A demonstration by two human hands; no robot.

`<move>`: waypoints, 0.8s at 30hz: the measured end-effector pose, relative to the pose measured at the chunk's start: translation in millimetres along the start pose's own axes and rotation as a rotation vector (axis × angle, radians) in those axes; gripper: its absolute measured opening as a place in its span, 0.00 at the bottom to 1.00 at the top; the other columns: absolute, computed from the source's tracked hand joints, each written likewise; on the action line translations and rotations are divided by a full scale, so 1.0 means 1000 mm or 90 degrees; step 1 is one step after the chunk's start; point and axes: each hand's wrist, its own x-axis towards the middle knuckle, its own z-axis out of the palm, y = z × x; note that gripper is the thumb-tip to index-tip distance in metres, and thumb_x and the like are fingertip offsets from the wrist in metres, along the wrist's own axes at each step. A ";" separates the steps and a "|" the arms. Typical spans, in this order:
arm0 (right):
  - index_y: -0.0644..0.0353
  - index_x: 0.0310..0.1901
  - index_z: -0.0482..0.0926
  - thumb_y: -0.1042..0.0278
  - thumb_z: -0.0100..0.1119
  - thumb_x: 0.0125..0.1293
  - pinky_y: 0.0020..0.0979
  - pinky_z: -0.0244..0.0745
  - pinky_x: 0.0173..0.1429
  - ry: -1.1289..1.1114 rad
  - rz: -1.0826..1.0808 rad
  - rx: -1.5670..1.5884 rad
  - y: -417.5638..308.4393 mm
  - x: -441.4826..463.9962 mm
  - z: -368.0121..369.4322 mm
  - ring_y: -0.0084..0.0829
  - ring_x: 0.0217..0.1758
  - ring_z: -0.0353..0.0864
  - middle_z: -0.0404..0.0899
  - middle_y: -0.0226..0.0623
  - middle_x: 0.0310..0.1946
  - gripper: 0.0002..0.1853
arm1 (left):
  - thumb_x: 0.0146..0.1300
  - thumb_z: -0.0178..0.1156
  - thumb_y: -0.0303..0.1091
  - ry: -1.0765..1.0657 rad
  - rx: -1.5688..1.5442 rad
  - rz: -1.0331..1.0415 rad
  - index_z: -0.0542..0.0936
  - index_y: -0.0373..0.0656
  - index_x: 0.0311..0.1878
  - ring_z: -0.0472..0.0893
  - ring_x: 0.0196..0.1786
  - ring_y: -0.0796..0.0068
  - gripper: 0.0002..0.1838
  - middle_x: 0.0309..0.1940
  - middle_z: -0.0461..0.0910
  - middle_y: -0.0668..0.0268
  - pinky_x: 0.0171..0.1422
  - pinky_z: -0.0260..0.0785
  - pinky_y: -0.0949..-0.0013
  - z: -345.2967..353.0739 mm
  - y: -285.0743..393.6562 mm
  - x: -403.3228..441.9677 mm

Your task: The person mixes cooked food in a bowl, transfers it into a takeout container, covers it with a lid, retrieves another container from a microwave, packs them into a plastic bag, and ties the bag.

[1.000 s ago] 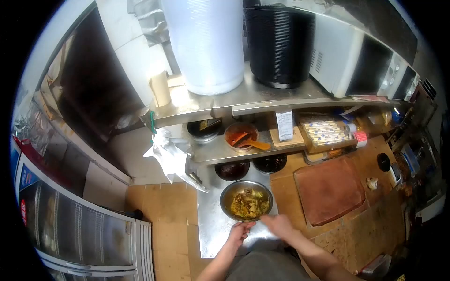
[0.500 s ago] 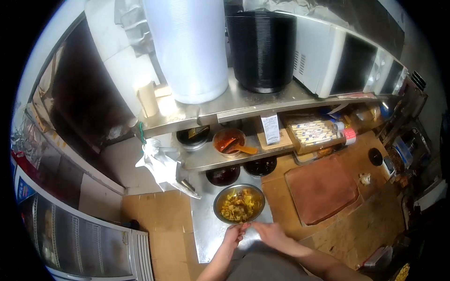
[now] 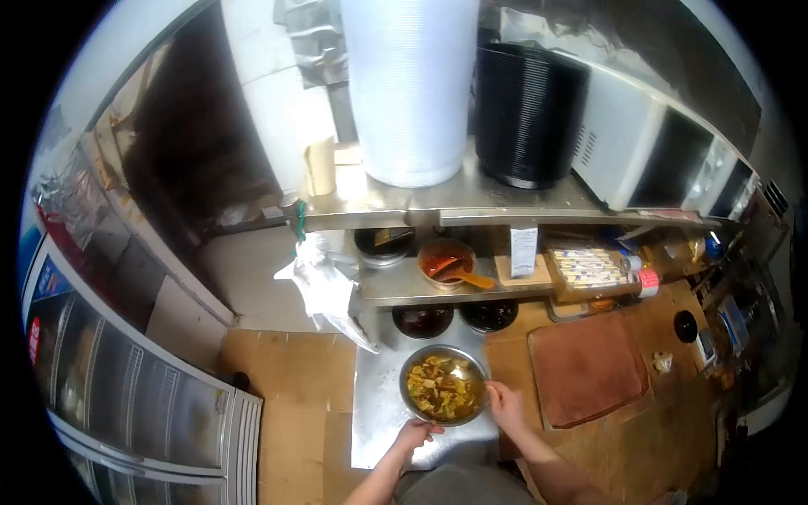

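Note:
A round metal bowl [image 3: 406, 402] of yellowish food pieces [image 3: 440, 389] in liquid rests at the near end of a metal counter [image 3: 374, 421]. My left hand [image 3: 417, 433] is closed on its near-left rim, with the thumb and fingers at the edge. At the right rim, my right hand [image 3: 505, 406] has its fingers closed on the edge. Some fingertips of both hands are hidden or too small to make out. Just behind the bowl sit two dark round containers, one of dark red contents [image 3: 423, 321] and one nearly black [image 3: 490, 315].
Above, a low shelf holds a bowl of red sauce [image 3: 438, 252] with an orange-handled utensil [image 3: 473, 278]. A brown board [image 3: 585, 370] lies to the right. White plastic bags [image 3: 324, 278] hang at left, near a glass-door fridge [image 3: 143, 396]. A microwave [image 3: 623, 126] stands on the top shelf.
My hands were close together at the bowl's near edge; now they are apart, at its near-left and right rim. The camera view has shifted, so the scene sits further right.

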 end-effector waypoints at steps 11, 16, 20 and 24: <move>0.61 0.48 0.87 0.68 0.60 0.72 0.32 0.80 0.34 -0.009 -0.055 0.022 -0.025 0.011 0.008 0.32 0.27 0.88 0.88 0.44 0.31 0.10 | 0.74 0.55 0.39 -0.039 0.161 0.100 0.86 0.38 0.49 0.76 0.29 0.80 0.16 0.40 0.90 0.66 0.31 0.69 0.74 -0.019 -0.007 0.015; 0.59 0.48 0.87 0.68 0.60 0.71 0.35 0.83 0.40 -0.182 -0.161 -0.058 -0.055 0.007 -0.010 0.39 0.31 0.89 0.87 0.48 0.36 0.10 | 0.72 0.55 0.37 -0.055 0.083 0.098 0.85 0.35 0.48 0.76 0.31 0.78 0.15 0.40 0.90 0.64 0.36 0.70 0.73 -0.025 0.009 0.007; 0.54 0.51 0.87 0.69 0.58 0.70 0.37 0.84 0.43 -0.162 -0.192 -0.110 -0.027 0.002 0.008 0.41 0.36 0.89 0.87 0.45 0.43 0.12 | 0.72 0.56 0.34 -0.036 0.128 0.126 0.85 0.34 0.47 0.75 0.31 0.76 0.14 0.40 0.89 0.64 0.39 0.70 0.72 -0.014 0.013 0.012; 0.52 0.54 0.85 0.71 0.57 0.68 0.41 0.84 0.45 -0.267 -0.265 -0.171 -0.063 -0.027 -0.026 0.43 0.40 0.89 0.87 0.41 0.48 0.14 | 0.72 0.57 0.33 -0.084 -0.018 0.083 0.85 0.36 0.48 0.74 0.31 0.78 0.12 0.42 0.89 0.64 0.34 0.68 0.75 -0.012 0.019 0.015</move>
